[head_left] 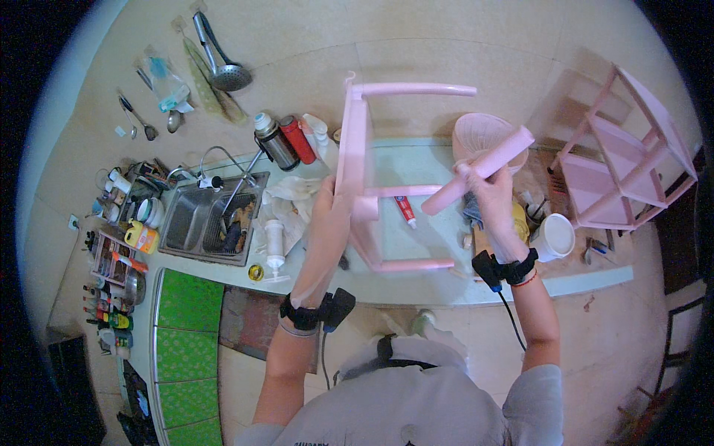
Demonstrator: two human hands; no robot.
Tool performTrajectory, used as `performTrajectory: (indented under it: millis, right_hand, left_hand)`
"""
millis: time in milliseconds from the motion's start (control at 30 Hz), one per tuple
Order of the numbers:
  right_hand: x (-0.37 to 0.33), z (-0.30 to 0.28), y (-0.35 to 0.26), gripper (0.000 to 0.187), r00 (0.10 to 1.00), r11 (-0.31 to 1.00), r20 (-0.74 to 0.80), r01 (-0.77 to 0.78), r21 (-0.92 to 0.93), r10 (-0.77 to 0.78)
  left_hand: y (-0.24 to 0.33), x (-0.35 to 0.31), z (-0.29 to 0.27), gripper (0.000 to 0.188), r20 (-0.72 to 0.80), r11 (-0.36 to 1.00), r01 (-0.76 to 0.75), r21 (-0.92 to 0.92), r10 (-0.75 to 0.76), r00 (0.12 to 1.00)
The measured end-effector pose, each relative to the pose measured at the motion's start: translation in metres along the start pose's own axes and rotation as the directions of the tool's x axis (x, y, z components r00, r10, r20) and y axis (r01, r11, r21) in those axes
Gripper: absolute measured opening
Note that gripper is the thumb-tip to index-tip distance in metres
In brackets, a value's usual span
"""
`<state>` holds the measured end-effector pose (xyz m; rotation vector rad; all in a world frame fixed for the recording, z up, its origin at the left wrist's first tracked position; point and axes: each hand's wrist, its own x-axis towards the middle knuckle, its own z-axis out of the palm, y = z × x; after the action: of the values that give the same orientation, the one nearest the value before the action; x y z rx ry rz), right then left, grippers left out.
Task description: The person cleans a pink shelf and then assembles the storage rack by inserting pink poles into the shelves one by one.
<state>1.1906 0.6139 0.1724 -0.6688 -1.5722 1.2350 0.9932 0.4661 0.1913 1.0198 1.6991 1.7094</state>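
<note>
A pink plastic shelf tier (355,152) stands on its side over the counter, its pegs or legs pointing right. My left hand (327,212) is closed on its left side. In my right hand (491,197) is a thick pink tube (509,149), tilted, its upper end to the right. The tube's lower end sits beside the tip of a middle leg; whether they touch I cannot tell. A red and white squeeze tube (405,212) lies on the counter between my hands. Behind the pink tube is a pink basket (468,130), partly hidden.
A partly assembled pink rack (610,167) stands at the right. Near it is a white tub (555,238). To the left are a sink (186,223), a dark flask (277,145), a red flask (297,140), a white bottle (274,245) and several dishes. Utensils hang on the wall.
</note>
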Motion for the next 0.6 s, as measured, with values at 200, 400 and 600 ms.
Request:
performTrajectory:
  millis: [200, 400, 600]
  right_hand:
    - [-0.003, 0.005, -0.001, 0.030, 0.979, 0.837, -0.075, -0.121, 0.534, 0.190]
    - [-0.008, 0.020, 0.002, 0.035, 0.947, 0.633, -0.074, -0.149, 0.760, 0.311]
    - [-0.017, 0.042, -0.009, 0.037, 0.915, 0.525, -0.034, -0.200, 0.827, 0.402]
  left_hand:
    - [0.003, 0.003, 0.004, 0.038, 0.001, 1.000, 0.007, -0.030, -0.007, 1.000]
    - [0.006, 0.003, 0.009, 0.037, -0.004, 0.999, 0.042, -0.012, -0.042, 0.999]
    - [0.002, 0.001, 0.008, 0.035, -0.014, 1.000, 0.007, 0.005, -0.007, 1.000]
